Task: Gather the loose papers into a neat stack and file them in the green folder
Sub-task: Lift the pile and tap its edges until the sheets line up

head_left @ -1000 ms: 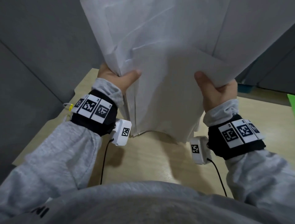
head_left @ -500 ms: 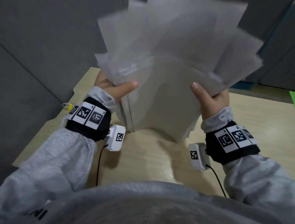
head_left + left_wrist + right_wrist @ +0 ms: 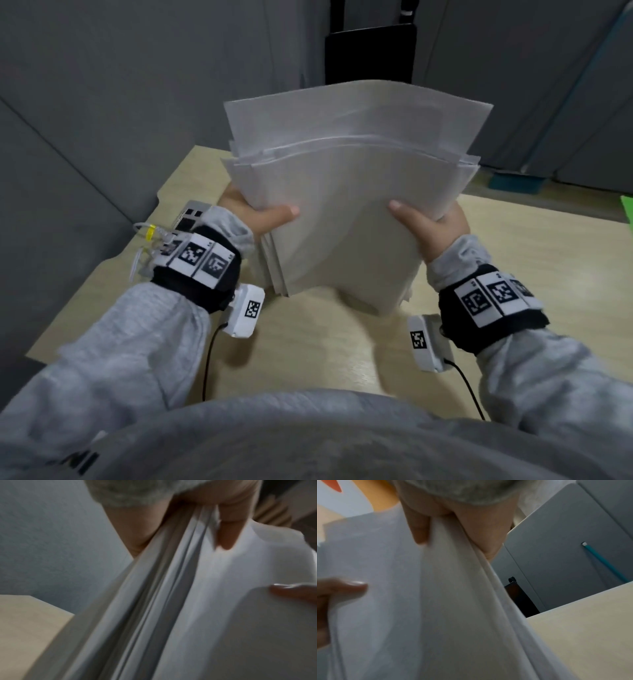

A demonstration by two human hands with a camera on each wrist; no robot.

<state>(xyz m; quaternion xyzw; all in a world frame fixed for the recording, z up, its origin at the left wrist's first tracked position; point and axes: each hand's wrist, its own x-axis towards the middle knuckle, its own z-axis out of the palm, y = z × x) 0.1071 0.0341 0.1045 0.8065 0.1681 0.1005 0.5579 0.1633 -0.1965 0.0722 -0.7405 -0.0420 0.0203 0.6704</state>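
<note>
A stack of white papers (image 3: 346,192) stands nearly upright on its lower edge over the wooden table (image 3: 308,342); the sheets are uneven at the top. My left hand (image 3: 257,216) grips the stack's left side, thumb on the front sheet. My right hand (image 3: 428,226) grips the right side the same way. The left wrist view shows the sheet edges (image 3: 163,601) fanned slightly under my thumb (image 3: 226,534). In the right wrist view my right thumb (image 3: 419,531) presses the papers (image 3: 436,601). A sliver of the green folder (image 3: 627,212) shows at the table's far right edge.
A small grey box with cables (image 3: 191,216) sits on the table behind my left wrist. Grey partition walls (image 3: 85,120) enclose the table on the left and back. A black object (image 3: 370,54) stands behind the table, a teal item (image 3: 513,181) at back right.
The stack has come down from close before the camera toward the table, and its splayed sheets have drawn closer together. Both hands kept their grip and moved lower.
</note>
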